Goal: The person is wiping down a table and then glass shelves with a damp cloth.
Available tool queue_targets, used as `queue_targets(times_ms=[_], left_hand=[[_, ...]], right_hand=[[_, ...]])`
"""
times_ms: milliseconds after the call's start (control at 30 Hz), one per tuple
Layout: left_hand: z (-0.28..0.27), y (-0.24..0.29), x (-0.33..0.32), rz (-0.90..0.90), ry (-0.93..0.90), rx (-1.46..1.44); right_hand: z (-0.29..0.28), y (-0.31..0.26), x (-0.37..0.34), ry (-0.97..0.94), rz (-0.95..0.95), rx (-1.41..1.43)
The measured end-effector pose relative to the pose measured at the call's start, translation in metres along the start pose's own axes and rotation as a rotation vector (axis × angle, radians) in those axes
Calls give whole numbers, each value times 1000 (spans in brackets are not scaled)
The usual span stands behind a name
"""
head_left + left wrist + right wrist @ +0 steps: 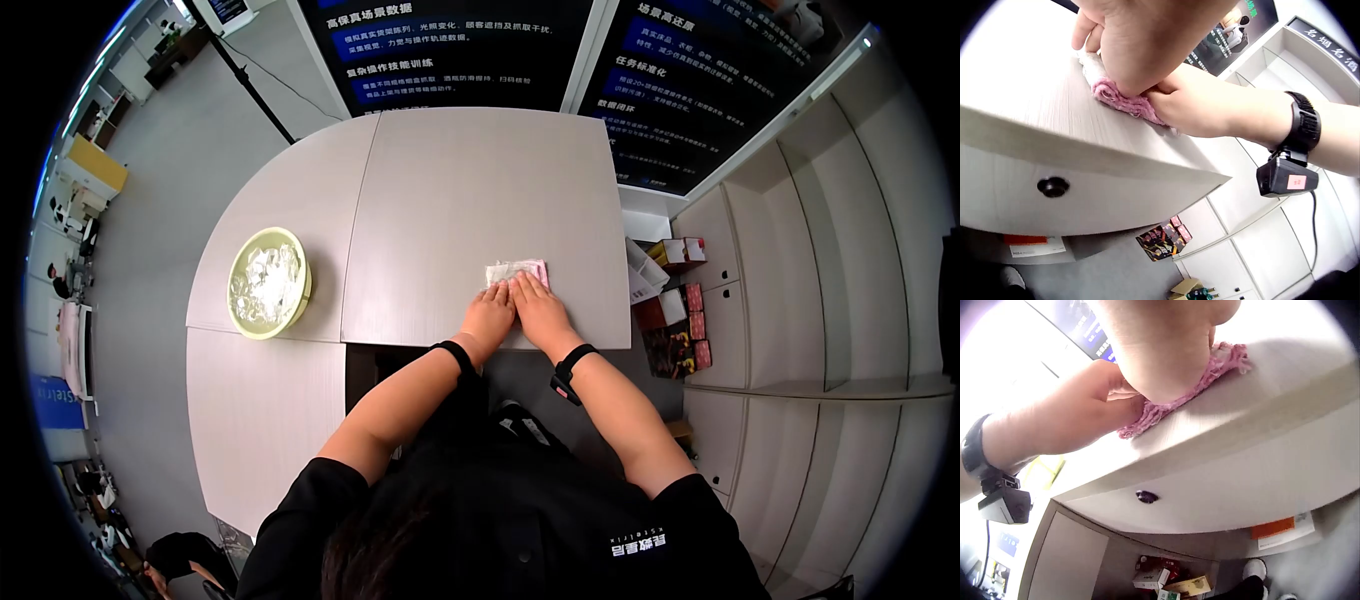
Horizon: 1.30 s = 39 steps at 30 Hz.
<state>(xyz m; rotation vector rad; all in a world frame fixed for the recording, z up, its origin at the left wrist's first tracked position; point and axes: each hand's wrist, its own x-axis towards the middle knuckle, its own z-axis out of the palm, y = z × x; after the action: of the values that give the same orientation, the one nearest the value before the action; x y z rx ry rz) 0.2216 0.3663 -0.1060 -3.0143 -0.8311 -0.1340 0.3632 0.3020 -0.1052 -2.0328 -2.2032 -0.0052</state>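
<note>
A folded pink and white cloth (531, 266) lies flat on the table near its front edge. Both hands rest on it side by side, fingers pointing away from the body. My left hand (487, 318) covers the cloth's left part with its fingers laid out straight. Beside it, the right hand (542, 315) presses on the right part, also with extended fingers. From the left wrist, the cloth (1110, 92) shows its layered pink edge under the palms. In the right wrist view its fringed pink edge (1225, 361) sticks out beyond the right hand (1166, 350).
On the table's left section stands a pale yellow-green basin (305, 290) holding shiny, crinkled clear material. The pale wooden table (440, 200) has a front edge close below the wrists. Open shelving (780, 280) rises at the right, with several boxes (675, 320) near its foot.
</note>
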Motion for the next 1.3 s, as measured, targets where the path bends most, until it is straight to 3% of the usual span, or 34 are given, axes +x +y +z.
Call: queue_targets(times_ms=[433,800,1300], left_hand=[[5,-79,147,-8,-21,-59],[33,-140,277,-18,148,-58],[42,-165,357,-46,187,-36]], right_hand=[[9,87,131,-5,127,-35],[19,175,241,24,200,-85],[22,230,304,17,259,-115]])
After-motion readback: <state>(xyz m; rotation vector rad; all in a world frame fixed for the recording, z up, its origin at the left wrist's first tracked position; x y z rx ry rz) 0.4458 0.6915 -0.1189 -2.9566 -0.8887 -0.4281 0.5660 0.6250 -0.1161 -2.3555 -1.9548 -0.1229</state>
